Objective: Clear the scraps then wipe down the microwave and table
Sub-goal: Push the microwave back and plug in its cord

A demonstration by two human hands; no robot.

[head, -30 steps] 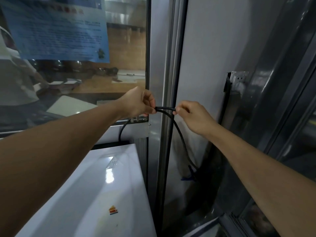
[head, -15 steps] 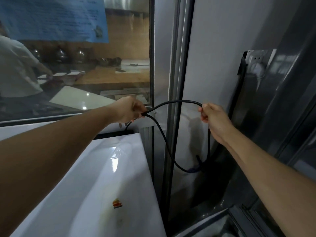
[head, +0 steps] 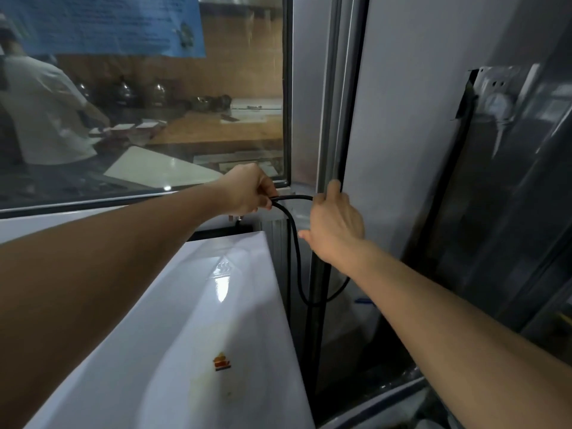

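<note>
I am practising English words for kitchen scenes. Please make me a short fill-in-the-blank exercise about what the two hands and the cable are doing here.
1. The left hand grips a ____ cable.
2. The cable hangs down beside the white ____.
3. The right hand has its fingers ____.
4. A small orange ____ sits on the white top.

Missing words: black; microwave; open; sticker

Your right hand (head: 335, 226) covers cable (head: 295, 249) end beside it: grip there not readable. Your left hand (head: 247, 190) hides its fingertips around cable. Cable loop below right hand passes behind dark frame post (head: 318, 305). Blue notice (head: 102, 23) above left hand: text blurred, top cut by edge. Microwave (head: 192, 335) cut off at bottom edge.
</note>
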